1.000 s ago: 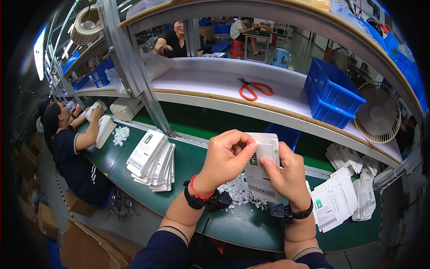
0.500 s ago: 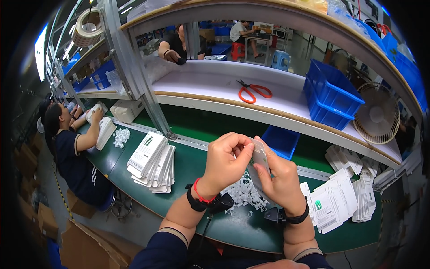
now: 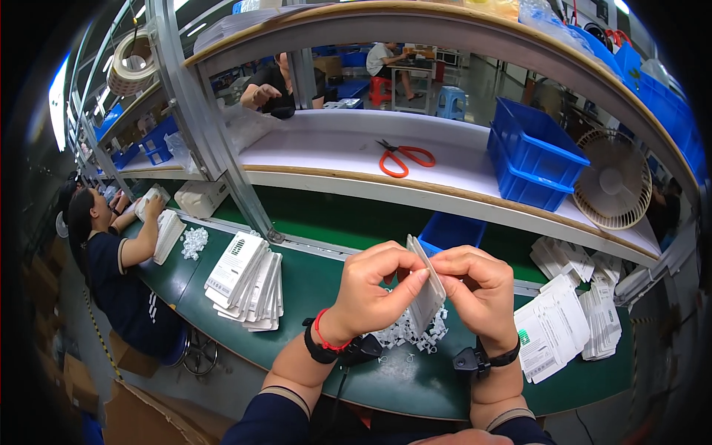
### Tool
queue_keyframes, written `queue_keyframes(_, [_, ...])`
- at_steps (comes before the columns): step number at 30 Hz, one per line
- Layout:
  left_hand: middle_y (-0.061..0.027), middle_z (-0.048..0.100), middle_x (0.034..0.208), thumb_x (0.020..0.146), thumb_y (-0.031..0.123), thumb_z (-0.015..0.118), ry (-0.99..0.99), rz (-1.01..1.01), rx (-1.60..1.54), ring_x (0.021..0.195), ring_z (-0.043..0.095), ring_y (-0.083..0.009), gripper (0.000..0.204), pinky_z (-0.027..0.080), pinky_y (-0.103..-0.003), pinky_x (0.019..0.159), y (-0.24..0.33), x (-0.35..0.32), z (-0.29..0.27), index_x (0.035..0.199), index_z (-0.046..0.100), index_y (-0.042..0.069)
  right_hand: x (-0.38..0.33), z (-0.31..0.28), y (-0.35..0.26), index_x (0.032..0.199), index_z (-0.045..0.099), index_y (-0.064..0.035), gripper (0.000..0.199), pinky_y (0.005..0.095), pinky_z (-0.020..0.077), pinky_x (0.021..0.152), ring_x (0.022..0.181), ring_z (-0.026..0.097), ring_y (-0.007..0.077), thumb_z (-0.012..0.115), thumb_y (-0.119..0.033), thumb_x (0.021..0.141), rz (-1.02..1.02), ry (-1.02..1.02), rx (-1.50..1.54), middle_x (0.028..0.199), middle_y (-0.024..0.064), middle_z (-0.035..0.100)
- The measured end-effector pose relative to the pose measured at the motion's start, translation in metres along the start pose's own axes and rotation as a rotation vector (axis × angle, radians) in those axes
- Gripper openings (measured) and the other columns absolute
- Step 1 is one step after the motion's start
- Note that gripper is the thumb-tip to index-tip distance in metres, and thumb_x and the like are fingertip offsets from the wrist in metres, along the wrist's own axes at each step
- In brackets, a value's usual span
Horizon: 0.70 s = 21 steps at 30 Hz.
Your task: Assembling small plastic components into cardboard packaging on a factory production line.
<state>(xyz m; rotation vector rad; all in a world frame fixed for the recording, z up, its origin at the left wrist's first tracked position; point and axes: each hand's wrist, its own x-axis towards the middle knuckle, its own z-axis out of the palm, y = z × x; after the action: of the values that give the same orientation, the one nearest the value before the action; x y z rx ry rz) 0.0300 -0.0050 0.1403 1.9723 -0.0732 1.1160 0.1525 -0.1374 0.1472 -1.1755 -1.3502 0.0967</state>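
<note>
While both hands meet above the green surface [image 3: 311,282], they pinch one flat white packet [image 3: 426,297] between them, seen nearly edge-on and tilted. Left hand [image 3: 374,285]: thumb and fingers closed on the packet's left face and lower edge. Right hand [image 3: 478,289]: fingertips curled and closed on its upper right edge. Packet is held off the surface, directly over a loose heap of small white plastic clips [image 3: 408,334]. Red cord and black band on left wrist, black band on right.

Left of the hands: fanned stack of white packets [image 3: 248,282] lying on the surface. Right: more white packets and printed sheets [image 3: 564,326] in overlapping piles. Blue bin [image 3: 449,230] sits behind the hands, under the shelf. White shelf [image 3: 334,141] above carries orange-handled scissors [image 3: 404,157], a blue crate [image 3: 530,156] and a small fan [image 3: 615,182]. Far left, a seated person [image 3: 111,267] handles a white packet stack of their own.
</note>
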Motion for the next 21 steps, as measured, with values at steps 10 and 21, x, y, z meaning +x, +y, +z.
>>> queue_keyframes(10, [-0.0088, 0.066, 0.082, 0.073, 0.01, 0.079, -0.147, 0.055, -0.028, 0.07, 0.059, -0.0142, 0.023, 0.045, -0.026, 0.059, 0.0, 0.002, -0.001, 0.089, 0.067, 0.0, -0.001, -0.002, -0.001, 0.089, 0.059, 0.0025, 0.017, 0.0252, 0.0523, 0.072, 0.078, 0.063, 0.0119, 0.065, 0.005, 0.073, 0.096, 0.058, 0.058, 0.082, 0.0066, 0.063])
queue_keyframes(21, [-0.0029, 0.064, 0.09, 0.071, 0.017, 0.083, -0.332, -0.233, -0.314, 0.08, 0.056, -0.0087, 0.076, 0.043, -0.025, 0.071, -0.008, 0.001, -0.001, 0.135, 0.046, 0.001, -0.004, -0.012, 0.003, 0.086, 0.053, -0.0001, 0.017, 0.024, 0.0453, 0.077, 0.081, 0.054, 0.0108, 0.052, 0.009, 0.072, 0.128, -0.098, 0.389, 0.086, 0.0045, 0.053])
